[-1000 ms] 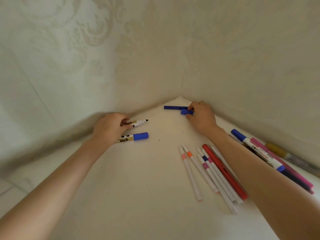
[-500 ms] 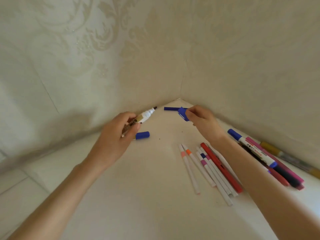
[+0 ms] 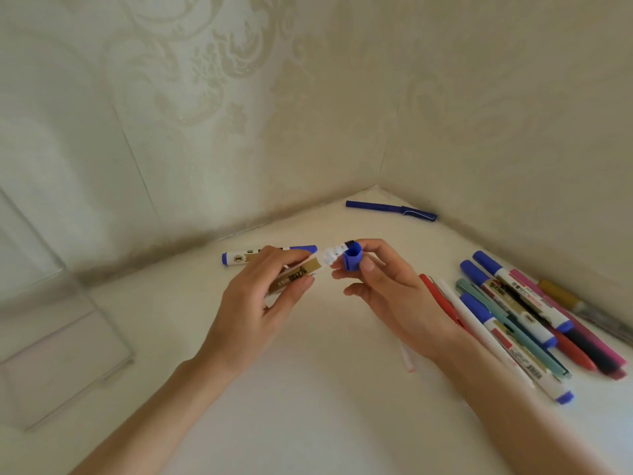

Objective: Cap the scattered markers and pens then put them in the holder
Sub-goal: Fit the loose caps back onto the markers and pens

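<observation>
My left grip (image 3: 253, 310) curled round the gold-labelled marker (image 3: 296, 275), black tip bare. My right grip (image 3: 394, 296) pinched the blue cap (image 3: 352, 258) at that tip; whether they touched I could not tell. Both were held above the bench (image 3: 308, 406). A capped blue marker (image 3: 239, 258) lay just behind the left grip, a blue pen (image 3: 387, 209) in the far corner, a heap of pens (image 3: 513, 303) along the right edge, and the clear holder (image 3: 51, 337) at the left edge.

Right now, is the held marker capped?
Not fully: blue cap, pinched by right hand, meets the black tip of the marker; white neck shows.
</observation>
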The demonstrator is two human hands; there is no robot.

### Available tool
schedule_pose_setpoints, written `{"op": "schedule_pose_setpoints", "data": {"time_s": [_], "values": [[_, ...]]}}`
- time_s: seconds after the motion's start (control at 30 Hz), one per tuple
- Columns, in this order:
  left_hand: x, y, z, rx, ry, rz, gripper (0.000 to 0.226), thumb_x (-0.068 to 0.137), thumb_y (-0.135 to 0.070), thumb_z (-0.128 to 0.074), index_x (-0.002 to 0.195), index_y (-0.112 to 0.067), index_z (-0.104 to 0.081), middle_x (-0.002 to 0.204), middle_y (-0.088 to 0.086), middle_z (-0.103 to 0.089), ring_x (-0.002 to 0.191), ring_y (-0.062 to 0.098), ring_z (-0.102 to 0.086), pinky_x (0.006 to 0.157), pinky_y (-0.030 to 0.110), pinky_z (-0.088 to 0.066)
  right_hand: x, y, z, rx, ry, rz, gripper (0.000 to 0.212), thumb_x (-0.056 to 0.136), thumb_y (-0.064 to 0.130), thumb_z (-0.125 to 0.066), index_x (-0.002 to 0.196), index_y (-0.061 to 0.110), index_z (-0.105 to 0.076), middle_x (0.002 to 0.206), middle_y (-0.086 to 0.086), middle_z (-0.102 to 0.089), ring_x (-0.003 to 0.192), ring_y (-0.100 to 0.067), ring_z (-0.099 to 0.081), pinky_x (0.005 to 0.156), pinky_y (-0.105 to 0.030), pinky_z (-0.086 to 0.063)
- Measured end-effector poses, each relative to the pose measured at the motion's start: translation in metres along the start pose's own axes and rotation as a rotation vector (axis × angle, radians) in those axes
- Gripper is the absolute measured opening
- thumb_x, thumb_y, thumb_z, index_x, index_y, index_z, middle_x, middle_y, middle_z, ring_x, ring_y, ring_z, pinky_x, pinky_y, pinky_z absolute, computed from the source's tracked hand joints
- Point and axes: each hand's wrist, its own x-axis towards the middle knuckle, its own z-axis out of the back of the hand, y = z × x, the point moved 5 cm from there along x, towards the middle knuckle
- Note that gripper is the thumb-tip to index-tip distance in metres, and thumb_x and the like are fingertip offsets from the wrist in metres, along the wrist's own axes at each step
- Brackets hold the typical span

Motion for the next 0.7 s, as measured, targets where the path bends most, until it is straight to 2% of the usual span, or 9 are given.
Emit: {"op": "schedule_pose_setpoints", "data": {"time_s": [0.17, 0.23, 0.3, 0.37, 0.43, 0.53, 0.6, 0.7], "values": [[0.0, 0.005, 0.0, 0.043, 0.004, -0.015, 0.025, 0.086, -0.035, -0.054, 0.104, -0.02, -0.062, 0.092, -0.017, -0.056, 0.085, 0.001, -0.056, 0.071, 0.017, -0.045, -0.003, 0.01, 0.009, -0.165, -0.069, 0.047, 0.02, 0.089, 0.023, -0.044, 0.106, 0.02, -0.054, 0.1, 0.01, -0.066, 0.095, -0.011, -0.061, 0.078, -0.024, -0.05], [0.0, 0.006, 0.001, 0.067, 0.002, -0.031, 0.023, 0.086, -0.035, -0.055, 0.105, -0.024, -0.06, 0.093, -0.016, -0.056, 0.082, 0.003, -0.058, 0.07, 0.026, -0.051, -0.006, 0.016, 0.012, -0.325, -0.102, 0.097, 0.018, 0.094, 0.013, -0.044, 0.107, 0.022, -0.054, 0.101, 0.013, -0.064, 0.093, -0.01, -0.06, 0.078, -0.023, -0.05], [0.0, 0.007, 0.003, 0.127, -0.002, -0.054, 0.022, 0.086, -0.035, -0.055, 0.104, -0.025, -0.059, 0.096, -0.013, -0.057, 0.081, 0.007, -0.061, 0.068, 0.032, -0.053, -0.008, 0.023, 0.016, -0.552, -0.128, 0.16, 0.025, 0.094, 0.009, -0.047, 0.105, 0.031, -0.054, 0.101, 0.019, -0.061, 0.088, -0.009, -0.059, 0.075, -0.021, -0.05], [-0.001, 0.006, 0.004, 0.216, 0.009, -0.089, 0.021, 0.085, -0.036, -0.055, 0.104, -0.027, -0.058, 0.099, -0.013, -0.056, 0.082, 0.005, -0.061, 0.066, 0.032, -0.052, -0.01, 0.03, 0.016, -0.766, -0.101, 0.24, 0.028, 0.092, 0.011, -0.051, 0.104, 0.037, -0.054, 0.102, 0.021, -0.059, 0.091, -0.008, -0.057, 0.077, -0.018, -0.048], [-0.001, 0.002, 0.002, 0.286, 0.038, -0.12, 0.021, 0.085, -0.039, -0.053, 0.103, -0.029, -0.056, 0.102, -0.014, -0.054, 0.083, 0.003, -0.059, 0.066, 0.026, -0.049, -0.012, 0.032, 0.012, -0.888, -0.053, 0.32, 0.025, 0.09, 0.015, -0.054, 0.106, 0.034, -0.055, 0.104, 0.018, -0.056, 0.096, -0.007, -0.056, 0.08, -0.017, -0.048], [-0.002, 0.002, -0.003, 0.234, 0.138, -0.074, 0.022, 0.086, -0.045, -0.048, 0.104, -0.032, -0.053, 0.097, -0.015, -0.052, 0.079, 0.001, -0.054, 0.064, 0.025, -0.046, -0.012, 0.033, 0.012, -0.733, -0.07, 0.286, 0.029, 0.088, 0.008, -0.057, 0.104, 0.033, -0.059, 0.103, 0.015, -0.059, 0.098, -0.01, -0.058, 0.081, -0.021, -0.05], [-0.002, 0.004, -0.006, 0.18, 0.202, -0.039, 0.022, 0.087, -0.047, -0.045, 0.104, -0.034, -0.053, 0.092, -0.014, -0.052, 0.076, 0.002, -0.052, 0.064, 0.029, -0.046, -0.013, 0.037, 0.013, -0.705, -0.068, 0.284, 0.027, 0.086, 0.009, -0.059, 0.101, 0.03, -0.064, 0.103, 0.011, -0.06, 0.099, -0.013, -0.059, 0.082, -0.024, -0.051], [-0.003, 0.005, -0.008, 0.156, 0.215, -0.026, 0.023, 0.088, -0.046, -0.045, 0.103, -0.032, -0.055, 0.088, -0.015, -0.054, 0.076, 0.005, -0.054, 0.065, 0.032, -0.047, -0.014, 0.04, 0.015, -0.685, -0.045, 0.254, 0.026, 0.084, 0.009, -0.061, 0.099, 0.03, -0.066, 0.102, 0.014, -0.06, 0.099, -0.014, -0.059, 0.08, -0.024, -0.051]]}}
